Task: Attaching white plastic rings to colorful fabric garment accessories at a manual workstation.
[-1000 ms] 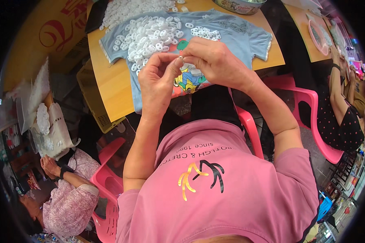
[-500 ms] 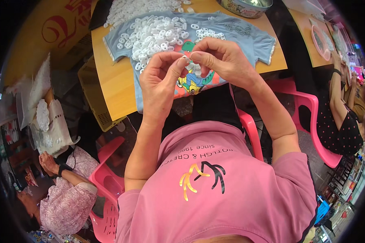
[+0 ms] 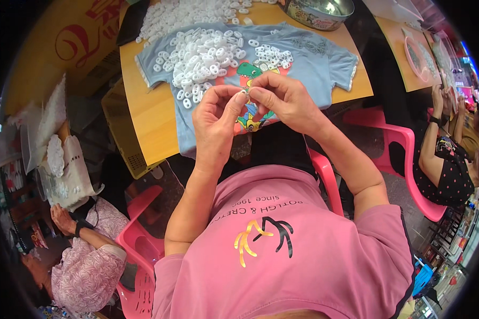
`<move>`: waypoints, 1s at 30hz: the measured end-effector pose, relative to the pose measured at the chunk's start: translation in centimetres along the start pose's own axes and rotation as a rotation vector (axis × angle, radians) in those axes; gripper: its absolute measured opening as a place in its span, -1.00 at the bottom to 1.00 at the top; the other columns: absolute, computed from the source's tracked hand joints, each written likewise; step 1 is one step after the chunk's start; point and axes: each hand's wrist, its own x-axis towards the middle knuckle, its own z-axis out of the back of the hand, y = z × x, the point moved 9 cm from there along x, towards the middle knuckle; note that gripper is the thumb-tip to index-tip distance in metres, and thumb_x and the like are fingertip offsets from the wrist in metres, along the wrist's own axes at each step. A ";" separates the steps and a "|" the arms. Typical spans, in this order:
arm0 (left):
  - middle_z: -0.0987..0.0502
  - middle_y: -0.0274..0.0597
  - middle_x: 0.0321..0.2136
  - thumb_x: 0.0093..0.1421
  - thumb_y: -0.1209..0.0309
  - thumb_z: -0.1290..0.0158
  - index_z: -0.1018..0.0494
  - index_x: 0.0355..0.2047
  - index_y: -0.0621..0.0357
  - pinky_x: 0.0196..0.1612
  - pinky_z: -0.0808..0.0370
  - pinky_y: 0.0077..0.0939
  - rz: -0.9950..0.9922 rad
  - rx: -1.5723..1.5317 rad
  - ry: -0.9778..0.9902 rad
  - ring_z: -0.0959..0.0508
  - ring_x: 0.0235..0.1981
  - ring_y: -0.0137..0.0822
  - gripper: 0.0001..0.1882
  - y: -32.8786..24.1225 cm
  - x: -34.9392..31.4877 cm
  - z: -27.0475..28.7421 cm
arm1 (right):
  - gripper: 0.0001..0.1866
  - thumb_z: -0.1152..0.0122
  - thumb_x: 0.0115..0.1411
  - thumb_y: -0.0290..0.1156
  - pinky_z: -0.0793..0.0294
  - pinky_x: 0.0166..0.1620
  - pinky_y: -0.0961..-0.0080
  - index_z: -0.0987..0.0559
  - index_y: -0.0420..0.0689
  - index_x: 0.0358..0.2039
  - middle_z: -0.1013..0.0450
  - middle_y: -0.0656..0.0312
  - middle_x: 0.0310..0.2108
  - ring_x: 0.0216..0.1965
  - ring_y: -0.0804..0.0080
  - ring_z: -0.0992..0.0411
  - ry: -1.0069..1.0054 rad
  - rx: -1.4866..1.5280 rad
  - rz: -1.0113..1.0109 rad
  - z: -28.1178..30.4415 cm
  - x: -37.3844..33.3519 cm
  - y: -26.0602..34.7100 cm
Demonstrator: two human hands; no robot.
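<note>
Piece: a small white ring-shaped part point(image 3: 246, 91), pinched between both hands above the shirt's printed front.
Left hand point(image 3: 215, 119): thumb and forefinger closed on the piece from the left; other fingers curled.
Right hand point(image 3: 282, 101): fingertips closed on the same piece from the right, touching the left hand's fingertips.
Change: over the last second both hands have moved slightly away from the body, up over the shirt print; the grip looks unchanged. Judgement: the piece remains under work, not yet set down.
Shirt point(image 3: 314, 56): light blue, spread flat on the bench, cartoon print at centre.
Pile point(image 3: 205, 56): loose white rings heaped on the shirt and beyond its collar.
Bench point(image 3: 143, 114): wooden, yellow-brown.
Bowl point(image 3: 322, 11): metal, at the far edge.
Chairs point(image 3: 404, 159): pink plastic, beside the bench.
Others: one seated person point(image 3: 85, 260) lower left, another point(image 3: 447, 170) at right.
</note>
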 end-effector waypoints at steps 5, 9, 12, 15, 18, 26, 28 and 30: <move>-0.54 -0.36 -0.41 0.24 0.45 -0.13 -0.48 -0.25 0.24 -0.36 -0.40 -0.72 0.048 -0.080 -0.004 -0.46 -0.44 -0.60 -0.87 1.6 0.6 0.8 | -0.78 -0.16 0.29 -0.35 -0.46 -0.40 0.63 -0.55 -0.29 -0.25 -0.46 0.32 -0.43 -0.45 0.65 -0.41 -0.038 -0.206 -0.073 2.7 2.6 -0.4; -0.54 -0.35 -0.41 0.24 0.44 -0.13 -0.49 -0.25 0.24 -0.36 -0.41 -0.73 0.023 -0.064 -0.012 -0.48 -0.43 -0.59 -0.86 1.6 0.9 1.3 | -0.81 -0.20 0.22 -0.34 -0.47 -0.33 0.49 -0.60 -0.20 -0.27 -0.51 0.23 -0.41 -0.41 0.45 -0.48 -0.252 -0.803 0.363 6.5 6.4 2.3; -0.54 -0.34 -0.40 0.24 0.44 -0.13 -0.48 -0.25 0.24 -0.36 -0.41 -0.72 0.037 -0.073 -0.014 -0.48 -0.43 -0.58 -0.87 1.8 0.9 1.5 | -0.80 -0.22 0.16 -0.30 -0.46 -0.24 0.35 -0.62 -0.11 -0.26 -0.53 0.15 -0.36 -0.33 0.21 -0.50 -0.309 -1.111 0.353 6.9 8.3 2.2; -0.55 -0.33 -0.40 0.24 0.44 -0.13 -0.49 -0.24 0.23 -0.36 -0.41 -0.72 0.059 -0.068 -0.024 -0.49 -0.43 -0.58 -0.86 1.9 0.9 1.8 | -0.78 -0.22 0.15 -0.24 -0.45 -0.23 0.30 -0.63 -0.07 -0.26 -0.53 0.15 -0.34 -0.29 0.15 -0.50 -0.230 -1.308 0.333 5.8 9.7 1.3; -0.55 -0.31 -0.39 0.24 0.44 -0.13 -0.48 -0.25 0.24 -0.35 -0.42 -0.69 0.059 -0.044 -0.033 -0.49 -0.42 -0.57 -0.86 1.7 0.9 2.1 | -0.75 -0.22 0.15 -0.22 -0.45 -0.24 0.30 -0.63 -0.08 -0.23 -0.53 0.12 -0.35 -0.30 0.13 -0.51 -0.163 -1.367 0.252 5.8 10.6 0.9; -0.56 -0.23 -0.31 0.25 0.45 -0.12 -0.47 -0.23 0.26 -0.26 -0.45 -0.64 0.026 -0.256 0.011 -0.50 -0.34 -0.53 -0.85 0.8 1.3 1.7 | -0.69 -0.26 0.23 -0.24 -0.32 -0.43 0.73 -0.61 -0.27 -0.23 -0.41 0.43 -0.53 -0.49 0.77 -0.33 0.019 -0.277 -0.013 4.4 5.3 1.2; -0.56 -0.19 -0.26 0.25 0.45 -0.12 -0.47 -0.22 0.26 -0.22 -0.46 -0.63 -0.005 -0.264 0.016 -0.50 -0.28 -0.52 -0.85 -0.1 1.3 0.6 | -0.72 -0.26 0.23 -0.30 -0.35 -0.43 0.73 -0.60 -0.28 -0.18 -0.45 0.41 -0.49 -0.50 0.74 -0.37 0.044 -0.298 -0.059 3.4 3.8 0.8; -0.55 -0.16 -0.20 0.24 0.45 -0.12 -0.46 -0.22 0.26 -0.19 -0.47 -0.62 -0.037 -0.270 0.022 -0.51 -0.22 -0.51 -0.85 -0.5 1.1 0.1 | -0.70 -0.24 0.24 -0.31 -0.39 -0.43 0.73 -0.58 -0.28 -0.13 -0.48 0.38 -0.44 -0.50 0.71 -0.40 0.117 -0.113 -0.133 2.1 2.4 -0.3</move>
